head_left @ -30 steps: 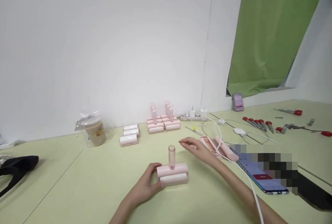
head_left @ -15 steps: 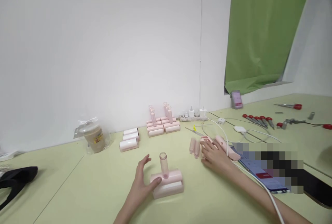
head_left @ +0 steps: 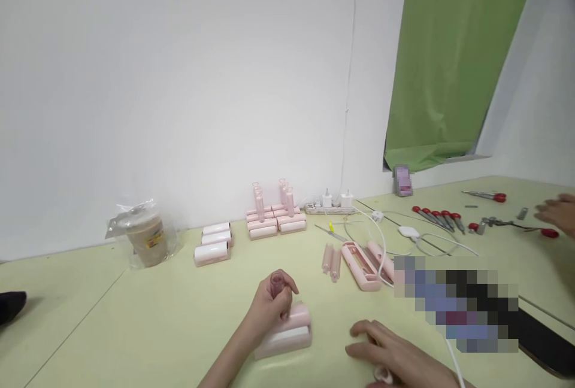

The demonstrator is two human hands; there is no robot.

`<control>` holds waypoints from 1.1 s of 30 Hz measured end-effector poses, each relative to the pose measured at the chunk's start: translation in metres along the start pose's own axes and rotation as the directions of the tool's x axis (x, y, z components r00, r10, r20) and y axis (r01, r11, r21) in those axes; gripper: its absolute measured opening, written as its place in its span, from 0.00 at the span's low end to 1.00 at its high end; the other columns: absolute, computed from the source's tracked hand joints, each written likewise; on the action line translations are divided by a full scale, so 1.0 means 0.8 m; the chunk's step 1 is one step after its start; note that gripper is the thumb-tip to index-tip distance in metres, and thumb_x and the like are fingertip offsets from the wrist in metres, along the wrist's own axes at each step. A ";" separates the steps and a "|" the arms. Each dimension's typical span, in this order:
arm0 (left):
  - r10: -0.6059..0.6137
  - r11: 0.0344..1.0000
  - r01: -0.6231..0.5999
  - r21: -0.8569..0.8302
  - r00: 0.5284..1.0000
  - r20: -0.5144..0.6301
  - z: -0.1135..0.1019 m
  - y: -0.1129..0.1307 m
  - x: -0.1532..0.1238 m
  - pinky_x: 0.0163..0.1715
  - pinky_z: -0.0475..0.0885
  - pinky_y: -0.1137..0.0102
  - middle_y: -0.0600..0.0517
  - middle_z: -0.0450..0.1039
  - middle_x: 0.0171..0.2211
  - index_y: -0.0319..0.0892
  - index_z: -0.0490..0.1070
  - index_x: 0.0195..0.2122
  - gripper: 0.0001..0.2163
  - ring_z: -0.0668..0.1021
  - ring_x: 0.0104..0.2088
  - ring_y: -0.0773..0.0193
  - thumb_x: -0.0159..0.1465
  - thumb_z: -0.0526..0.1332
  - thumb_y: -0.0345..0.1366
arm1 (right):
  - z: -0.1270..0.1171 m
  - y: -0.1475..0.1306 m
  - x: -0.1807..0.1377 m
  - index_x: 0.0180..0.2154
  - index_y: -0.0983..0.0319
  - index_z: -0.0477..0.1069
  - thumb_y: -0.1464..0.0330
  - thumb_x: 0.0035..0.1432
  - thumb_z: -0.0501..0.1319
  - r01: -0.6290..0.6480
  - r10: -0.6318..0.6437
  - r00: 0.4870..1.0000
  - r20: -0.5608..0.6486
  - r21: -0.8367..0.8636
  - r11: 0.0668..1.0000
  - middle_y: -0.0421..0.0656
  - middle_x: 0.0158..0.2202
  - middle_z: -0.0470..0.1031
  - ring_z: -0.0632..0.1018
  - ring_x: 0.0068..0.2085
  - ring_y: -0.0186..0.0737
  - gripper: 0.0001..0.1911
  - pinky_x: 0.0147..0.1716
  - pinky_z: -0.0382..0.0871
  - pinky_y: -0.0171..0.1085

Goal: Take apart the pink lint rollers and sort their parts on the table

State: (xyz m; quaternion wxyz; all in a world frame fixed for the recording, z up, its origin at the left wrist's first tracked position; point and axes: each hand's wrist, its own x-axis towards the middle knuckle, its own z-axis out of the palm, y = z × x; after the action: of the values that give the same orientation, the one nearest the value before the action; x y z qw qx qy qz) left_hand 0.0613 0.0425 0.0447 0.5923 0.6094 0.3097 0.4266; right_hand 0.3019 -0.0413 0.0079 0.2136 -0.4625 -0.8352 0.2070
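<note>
My left hand is wrapped round the upright clear-pink handle of a lint roller, which stands on the table with its white roll facing me. To its right, above the tabletop, hovers my right hand. Its forefingers reach forward while the others curl under the palm round a small pale pink piece. Only the round end of that piece shows. Beyond the hands lie two clear-pink tubes. Beside them are an open pink case and another pink case part.
Several assembled rollers stand by the wall, beside three white rolls and a bagged cup. A white cable crosses from the power strip. Red-handled tools and another person's hand are at right.
My left hand has closed round the roller's handle. My right hand has come back toward me from the pink case, carrying a small piece. Another person's hand has appeared at right.
</note>
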 end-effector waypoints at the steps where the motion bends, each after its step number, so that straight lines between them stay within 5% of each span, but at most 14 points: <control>1: 0.004 1.000 -0.004 -0.002 1.000 0.003 0.000 0.000 0.000 0.14 0.55 0.77 0.64 0.52 0.11 0.41 0.61 0.24 0.06 0.56 0.12 0.76 0.51 0.56 0.37 | 0.002 0.002 0.001 0.41 0.52 0.69 0.63 0.50 0.59 -0.017 0.016 1.000 0.011 0.057 0.998 0.44 0.44 0.68 0.72 0.40 0.43 0.13 0.38 0.66 0.38; 6: 0.005 1.000 -0.004 -0.017 1.000 0.008 0.003 -0.001 0.000 0.13 0.54 0.78 0.65 0.52 0.10 0.41 0.61 0.24 0.03 0.56 0.11 0.76 0.51 0.55 0.34 | -0.010 -0.021 0.048 0.30 0.59 0.68 0.54 0.58 0.45 -0.140 0.226 0.959 -0.170 0.412 0.901 0.43 0.27 0.69 0.72 0.32 0.42 0.20 0.33 0.66 0.37; 10: 0.012 1.000 -0.013 -0.016 0.999 -0.036 0.006 -0.001 0.000 0.12 0.55 0.78 0.65 0.52 0.09 0.41 0.61 0.24 0.03 0.56 0.10 0.76 0.50 0.54 0.34 | -0.033 -0.084 0.118 0.31 0.60 0.67 0.54 0.59 0.47 0.001 0.178 0.956 -0.233 0.611 0.792 0.43 0.31 0.68 0.70 0.37 0.42 0.18 0.37 0.65 0.36; 13: -0.003 1.000 0.003 -0.005 0.999 -0.045 0.007 0.001 0.001 0.13 0.55 0.78 0.64 0.53 0.09 0.42 0.61 0.22 0.02 0.57 0.11 0.76 0.48 0.54 0.33 | -0.039 -0.124 0.164 0.33 0.60 0.69 0.55 0.59 0.47 0.167 0.005 0.957 -0.291 0.563 0.810 0.44 0.33 0.69 0.70 0.37 0.40 0.19 0.35 0.65 0.35; 17: -0.019 1.000 0.020 0.024 0.999 -0.049 0.007 0.004 0.002 0.12 0.53 0.78 0.62 0.52 0.09 0.42 0.56 0.16 0.05 0.58 0.11 0.76 0.46 0.53 0.29 | -0.034 -0.136 0.192 0.29 0.61 0.71 0.56 0.59 0.49 0.286 -0.219 0.955 -0.200 0.427 0.858 0.42 0.30 0.70 0.71 0.32 0.36 0.19 0.32 0.65 0.34; 24: -0.039 0.999 0.038 -0.017 0.995 -0.096 0.011 0.004 0.001 0.12 0.56 0.78 0.64 0.57 0.11 0.42 0.59 0.25 0.06 0.59 0.11 0.75 0.44 0.52 0.27 | -0.043 -0.117 0.188 0.29 0.63 0.71 0.56 0.58 0.50 0.235 -0.246 0.968 -0.036 0.462 0.855 0.40 0.27 0.67 0.70 0.24 0.31 0.20 0.17 0.61 0.27; 28: -0.048 0.997 0.042 -0.061 0.993 -0.110 0.012 0.007 0.000 0.11 0.55 0.78 0.64 0.59 0.13 0.43 0.58 0.31 0.12 0.59 0.10 0.76 0.43 0.52 0.27 | -0.047 -0.120 0.189 0.29 0.64 0.70 0.57 0.59 0.50 0.245 -0.257 0.966 -0.033 0.438 0.865 0.40 0.26 0.67 0.70 0.24 0.30 0.19 0.17 0.61 0.27; 33: -0.045 0.998 0.043 -0.037 0.997 -0.067 0.011 0.005 0.002 0.11 0.54 0.78 0.63 0.59 0.14 0.42 0.58 0.27 0.08 0.58 0.10 0.77 0.44 0.52 0.27 | -0.047 -0.120 0.191 0.26 0.64 0.69 0.57 0.59 0.50 0.252 -0.261 0.965 -0.032 0.394 0.884 0.40 0.26 0.67 0.69 0.22 0.29 0.20 0.16 0.61 0.27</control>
State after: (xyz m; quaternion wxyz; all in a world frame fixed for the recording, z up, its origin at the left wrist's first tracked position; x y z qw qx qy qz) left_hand 0.0690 0.0397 0.0497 0.6015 0.5770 0.3352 0.4391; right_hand 0.1833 0.0494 0.1163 0.3186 -0.2933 -0.8323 0.3461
